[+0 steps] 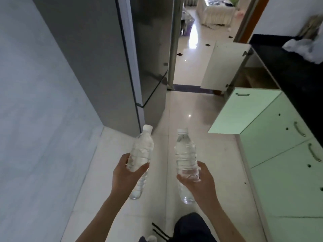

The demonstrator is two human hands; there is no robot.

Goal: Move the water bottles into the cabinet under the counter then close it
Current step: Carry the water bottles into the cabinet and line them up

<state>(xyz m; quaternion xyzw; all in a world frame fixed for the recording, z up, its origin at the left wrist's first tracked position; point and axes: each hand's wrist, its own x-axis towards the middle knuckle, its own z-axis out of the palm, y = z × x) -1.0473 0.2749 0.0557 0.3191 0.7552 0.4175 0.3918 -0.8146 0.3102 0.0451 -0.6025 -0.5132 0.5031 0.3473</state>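
While the person stands in the aisle, the left hand [125, 177] wraps round the middle of one water bottle [142, 149] and the right hand [197, 179] wraps round a second bottle [185, 152]. Both grips are firm, both bottles off the floor. Long axes run near upright, white caps up and tipped away from the body. The open cabinet [253, 77] lies ahead and to the right, under the black counter [288, 72], between a swung-out green door [244, 112] and a pale door [225, 65]. The right hand is nearer, so its bottle likely goes in first. The green door stands between hands and opening; reach should go round it.
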